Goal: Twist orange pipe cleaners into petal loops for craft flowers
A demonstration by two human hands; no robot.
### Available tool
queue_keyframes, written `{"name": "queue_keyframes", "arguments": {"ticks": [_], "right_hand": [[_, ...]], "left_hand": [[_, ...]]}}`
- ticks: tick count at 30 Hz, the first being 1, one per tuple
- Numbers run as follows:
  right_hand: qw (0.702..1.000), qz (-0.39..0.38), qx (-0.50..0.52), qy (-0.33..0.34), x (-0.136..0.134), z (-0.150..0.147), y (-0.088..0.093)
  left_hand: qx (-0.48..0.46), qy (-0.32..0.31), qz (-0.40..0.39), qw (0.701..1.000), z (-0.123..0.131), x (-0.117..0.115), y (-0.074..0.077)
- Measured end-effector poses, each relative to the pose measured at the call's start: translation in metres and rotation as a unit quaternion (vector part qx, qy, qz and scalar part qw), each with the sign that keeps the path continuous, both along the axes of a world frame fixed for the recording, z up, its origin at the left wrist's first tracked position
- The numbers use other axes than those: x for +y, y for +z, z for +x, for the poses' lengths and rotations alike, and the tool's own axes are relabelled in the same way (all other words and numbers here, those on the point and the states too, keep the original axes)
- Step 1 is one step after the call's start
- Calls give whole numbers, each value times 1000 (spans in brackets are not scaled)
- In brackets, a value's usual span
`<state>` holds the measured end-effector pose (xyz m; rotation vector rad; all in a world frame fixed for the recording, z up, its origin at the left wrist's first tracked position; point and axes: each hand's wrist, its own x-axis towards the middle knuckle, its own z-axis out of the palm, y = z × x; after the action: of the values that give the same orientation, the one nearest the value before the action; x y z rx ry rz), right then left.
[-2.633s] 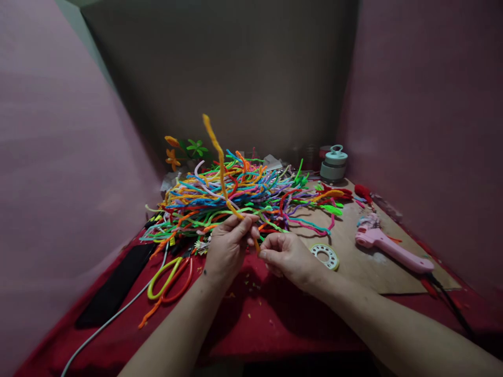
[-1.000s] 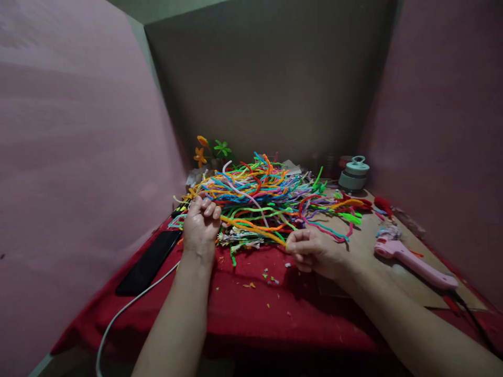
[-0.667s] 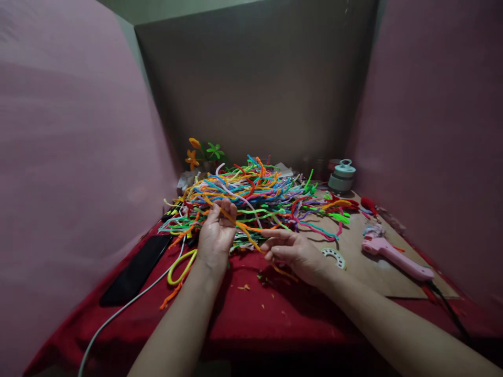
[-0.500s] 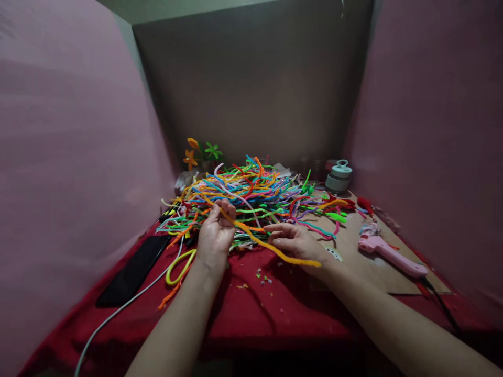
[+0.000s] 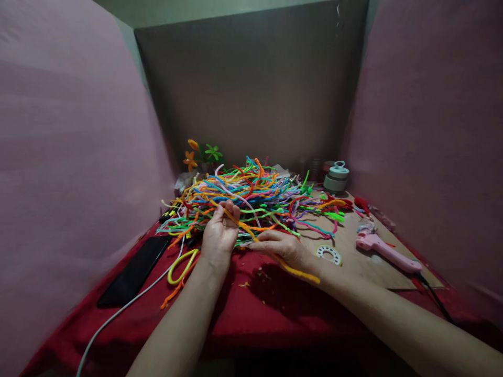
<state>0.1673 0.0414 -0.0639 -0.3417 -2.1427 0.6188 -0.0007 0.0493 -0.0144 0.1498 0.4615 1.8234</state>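
Presently, a yellow-orange pipe cleaner is pinched in the grip of the left hand, in front of the heap of coloured pipe cleaners. Part of its length is hidden by the right hand, past which one end is seen slanting over the red-covered tabletop; whether it is pressed in that grip cannot be told. A white ring and pink-handled tool are laid at the right.

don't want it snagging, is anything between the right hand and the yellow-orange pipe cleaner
Nothing visible: the yellow-orange pipe cleaner runs from the left hand straight to the right hand's fingers and shows again below them. The colourful pile lies beyond.
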Motion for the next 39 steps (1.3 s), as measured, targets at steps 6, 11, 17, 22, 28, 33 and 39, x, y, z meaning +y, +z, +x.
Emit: {"name": "queue_keyframes", "arguments": {"ticks": [6,11,17,22,28,33,39], "right_hand": [[965,-249,83,1,5,-5,20],[899,-402,174,-7,22,-15,30],[870,-428,246,-15,31,-18,20],[881,-425,208,-30,28,-12,16],[905,-406,114,-56,26,-6,15],[935,-347,61,-36,24,-6,12],[952,-304,31,-7,23,-7,8]], "left_hand": [[104,-32,37,993,8,-5,-3],[334,-8,75,940,16,-7,-12],[374,-65,54,924,23,-8,-17],[494,-78,14,866,24,-12,-18],[574,-101,1,813,24,-15,-17],[604,-70,-15,794,28,-15,-18],[630,-94,-8,771,25,-14,-20]]}}
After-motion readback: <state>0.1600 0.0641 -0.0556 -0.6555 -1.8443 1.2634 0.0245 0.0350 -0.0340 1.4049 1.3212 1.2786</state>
